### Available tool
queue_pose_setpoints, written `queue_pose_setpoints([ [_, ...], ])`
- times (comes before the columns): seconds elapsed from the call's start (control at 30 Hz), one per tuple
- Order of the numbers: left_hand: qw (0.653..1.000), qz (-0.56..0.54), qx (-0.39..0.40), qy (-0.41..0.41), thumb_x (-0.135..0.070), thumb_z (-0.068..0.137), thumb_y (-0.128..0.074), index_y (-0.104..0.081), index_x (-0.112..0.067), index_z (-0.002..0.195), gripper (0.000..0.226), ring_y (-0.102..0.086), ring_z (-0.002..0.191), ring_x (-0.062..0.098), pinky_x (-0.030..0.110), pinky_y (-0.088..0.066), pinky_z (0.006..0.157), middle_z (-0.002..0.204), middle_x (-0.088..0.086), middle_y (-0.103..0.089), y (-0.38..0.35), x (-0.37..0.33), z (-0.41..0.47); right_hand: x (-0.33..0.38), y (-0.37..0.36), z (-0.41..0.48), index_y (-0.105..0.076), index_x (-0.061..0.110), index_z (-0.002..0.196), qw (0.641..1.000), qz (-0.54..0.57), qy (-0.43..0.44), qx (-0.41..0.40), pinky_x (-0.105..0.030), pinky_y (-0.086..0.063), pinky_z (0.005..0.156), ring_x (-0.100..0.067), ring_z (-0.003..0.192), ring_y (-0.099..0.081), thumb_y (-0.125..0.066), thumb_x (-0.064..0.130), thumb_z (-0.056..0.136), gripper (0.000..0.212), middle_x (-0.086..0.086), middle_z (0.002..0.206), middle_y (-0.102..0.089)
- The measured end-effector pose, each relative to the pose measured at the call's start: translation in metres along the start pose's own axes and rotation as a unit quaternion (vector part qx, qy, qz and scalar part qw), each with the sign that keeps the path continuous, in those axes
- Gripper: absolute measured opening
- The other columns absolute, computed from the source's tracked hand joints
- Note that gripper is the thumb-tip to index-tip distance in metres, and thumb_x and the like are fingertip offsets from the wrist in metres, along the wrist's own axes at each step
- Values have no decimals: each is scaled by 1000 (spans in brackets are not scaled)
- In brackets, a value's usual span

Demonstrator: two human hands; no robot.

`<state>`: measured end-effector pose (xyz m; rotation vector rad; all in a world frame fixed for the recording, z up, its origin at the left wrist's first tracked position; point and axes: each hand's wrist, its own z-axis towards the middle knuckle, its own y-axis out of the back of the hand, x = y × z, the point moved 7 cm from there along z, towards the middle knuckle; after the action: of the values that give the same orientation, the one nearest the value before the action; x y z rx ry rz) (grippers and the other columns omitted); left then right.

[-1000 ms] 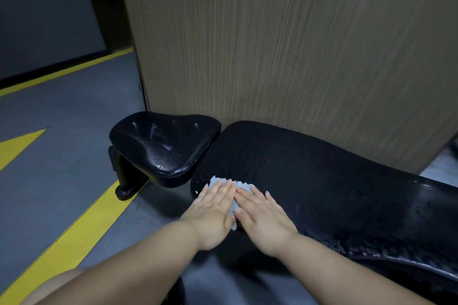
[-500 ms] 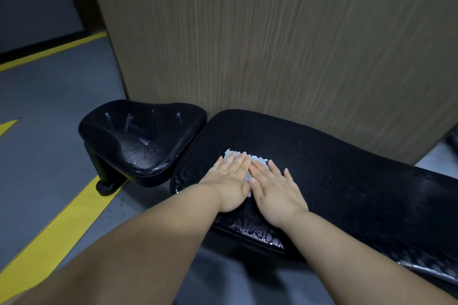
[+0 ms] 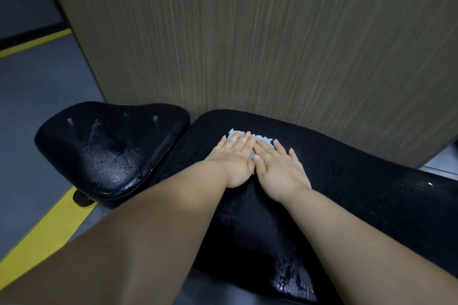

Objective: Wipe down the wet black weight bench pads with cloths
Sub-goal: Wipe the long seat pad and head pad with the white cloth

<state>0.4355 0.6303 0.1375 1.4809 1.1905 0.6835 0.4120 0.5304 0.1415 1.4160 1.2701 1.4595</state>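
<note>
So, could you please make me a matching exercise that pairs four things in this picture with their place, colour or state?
Things:
1. cloth
2. seat pad
3. floor stripe
4. wood-grain panel

Descriptions:
A. yellow
B. upright behind both pads
C. pressed flat under the left hand and right hand, on the long pad
D. black, beaded with water, nothing on it

Pairs: 1-C; 2-D; 3-A; 4-B.

A wood-grain panel (image 3: 247, 44) stands behind, and yellow stripes (image 3: 42, 233) cross the grey floor (image 3: 37, 111).
</note>
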Motion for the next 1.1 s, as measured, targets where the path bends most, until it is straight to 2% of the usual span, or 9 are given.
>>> queue_pose_setpoints([
  [0.73,1000,18,-26,-2,-39,105,-11,1,-20,156,56,14,149,16,41,8,121,164,-7,6,30,6,109,-44,16,97,-13,37,152,998,4,-64,-19,-41,0,120,-15,148,-3,-11,37,103,49,19,159,-11],
  [1.0,1000,2,-14,-6,-42,105,-12,4,-22,156,57,16,149,17,39,9,121,163,-7,9,27,4,95,-51,20,94,-20,37,151,996,84,-32,25,-38,7,117,-9,147,-2,-14,37,105,46,20,157,-15],
  [1.1,1000,4,-3,-13,-41,105,-15,7,-22,155,57,18,148,15,39,10,120,162,-8,13,22,1,74,-48,19,76,-19,39,151,997,62,-11,36,-37,8,117,-8,147,1,-16,37,105,46,21,157,-12],
])
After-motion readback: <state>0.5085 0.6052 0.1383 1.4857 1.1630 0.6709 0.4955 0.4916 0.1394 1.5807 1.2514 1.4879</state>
